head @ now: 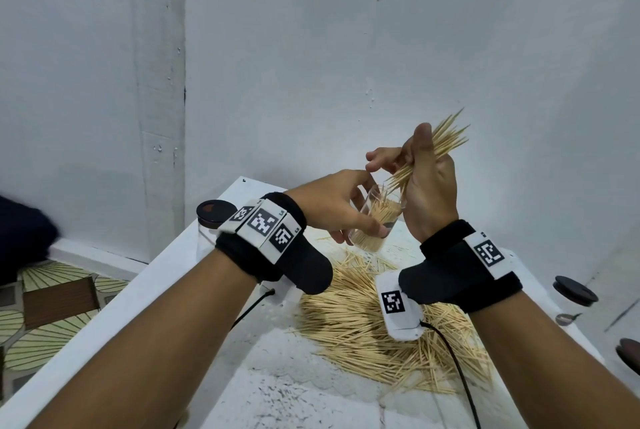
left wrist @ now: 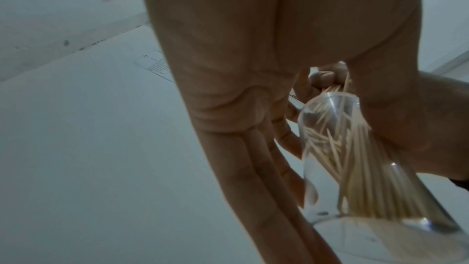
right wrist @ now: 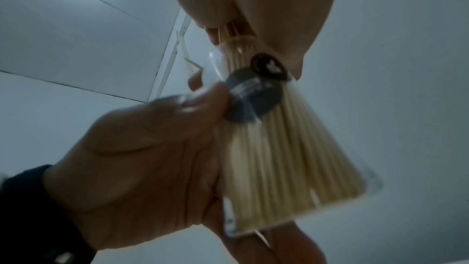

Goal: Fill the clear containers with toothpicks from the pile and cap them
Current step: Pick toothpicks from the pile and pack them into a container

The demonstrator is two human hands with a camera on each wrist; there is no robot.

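My left hand (head: 341, 210) grips a clear container (head: 375, 220) tilted above the table, its mouth pointing up and to the right. The container (left wrist: 360, 168) is partly filled with toothpicks and bears a dark label (right wrist: 250, 97). My right hand (head: 424, 179) holds a bundle of toothpicks (head: 440, 143) slanted over the container's mouth, with their lower tips reaching into the opening. A big pile of toothpicks (head: 374, 321) lies on the white table (head: 284, 404) below both wrists.
A capped container (head: 209, 220) with a dark lid stands at the table's left edge behind my left wrist. Two more dark-lidded containers (head: 573, 297) sit at the right edge. White walls close in behind the table; patterned floor shows at the left.
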